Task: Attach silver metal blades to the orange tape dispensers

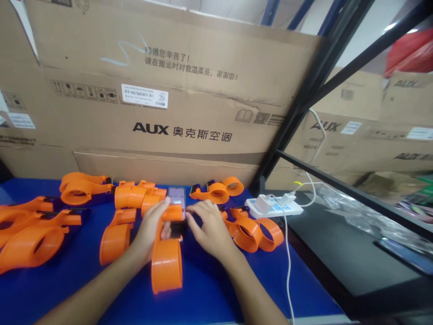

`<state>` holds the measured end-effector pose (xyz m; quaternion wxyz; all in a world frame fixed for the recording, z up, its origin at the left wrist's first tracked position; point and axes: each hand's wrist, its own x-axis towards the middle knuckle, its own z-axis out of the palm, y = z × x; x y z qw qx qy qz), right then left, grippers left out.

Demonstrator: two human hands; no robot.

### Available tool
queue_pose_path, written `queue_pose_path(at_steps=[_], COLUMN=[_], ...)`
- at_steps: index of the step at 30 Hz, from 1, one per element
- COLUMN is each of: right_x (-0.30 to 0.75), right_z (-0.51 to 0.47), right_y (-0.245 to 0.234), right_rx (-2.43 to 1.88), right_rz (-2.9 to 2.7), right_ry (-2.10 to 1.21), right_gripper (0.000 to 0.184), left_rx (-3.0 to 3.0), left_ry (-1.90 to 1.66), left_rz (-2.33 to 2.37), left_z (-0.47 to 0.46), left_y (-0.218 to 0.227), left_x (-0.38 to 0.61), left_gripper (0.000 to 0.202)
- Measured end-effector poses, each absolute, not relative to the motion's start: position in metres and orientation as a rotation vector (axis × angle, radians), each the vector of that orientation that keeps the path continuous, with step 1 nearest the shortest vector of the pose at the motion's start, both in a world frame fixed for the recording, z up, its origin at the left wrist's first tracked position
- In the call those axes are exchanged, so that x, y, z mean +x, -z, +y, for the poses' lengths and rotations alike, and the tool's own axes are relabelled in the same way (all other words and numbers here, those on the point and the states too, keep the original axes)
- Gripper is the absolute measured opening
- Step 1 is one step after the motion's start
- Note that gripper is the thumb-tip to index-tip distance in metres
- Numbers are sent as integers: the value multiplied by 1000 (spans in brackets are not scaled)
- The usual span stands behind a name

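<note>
One dispenser [167, 266] is clasped in your left hand [149, 232], so keep it steady beside your curled right hand [211, 230], whose grip, if any, I cannot tell.

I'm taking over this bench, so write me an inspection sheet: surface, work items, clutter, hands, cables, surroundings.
Surface: blue tabletop; dark surface adjoining on the right.
Work items: held orange tool, ring-shaped at its near end; other orange tools lie in groups left, behind and right.
Clutter: phone with lit screen beyond the hands; crumpled clear plastic at right.
Hands: left hand grips the held orange tool; right hand is close by, fingers curled, contact unclear.
Cables: white power strip with plugs in, at the tabletop's right; white cable crosses the tabletop toward the near edge.
Surroundings: large cardboard box behind; black frame at right.
</note>
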<state>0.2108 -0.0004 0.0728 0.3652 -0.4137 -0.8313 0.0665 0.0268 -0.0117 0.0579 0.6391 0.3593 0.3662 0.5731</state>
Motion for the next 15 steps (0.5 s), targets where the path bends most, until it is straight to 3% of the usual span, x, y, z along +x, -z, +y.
queue_pose_path(at_steps=[6, 15], right_x=[205, 207], right_z=[-5, -4], right_y=[-77, -77], right_rx=[-961, -1057], right_rz=[-1923, -1700], right_ry=[-486, -655], right_gripper=[16, 23], left_rx=[1027, 1105], left_ry=[-1248, -1288], left_rz=[920, 835], left_z=[-14, -18], left_y=[-42, -49], left_x=[36, 37], left_gripper=[48, 42])
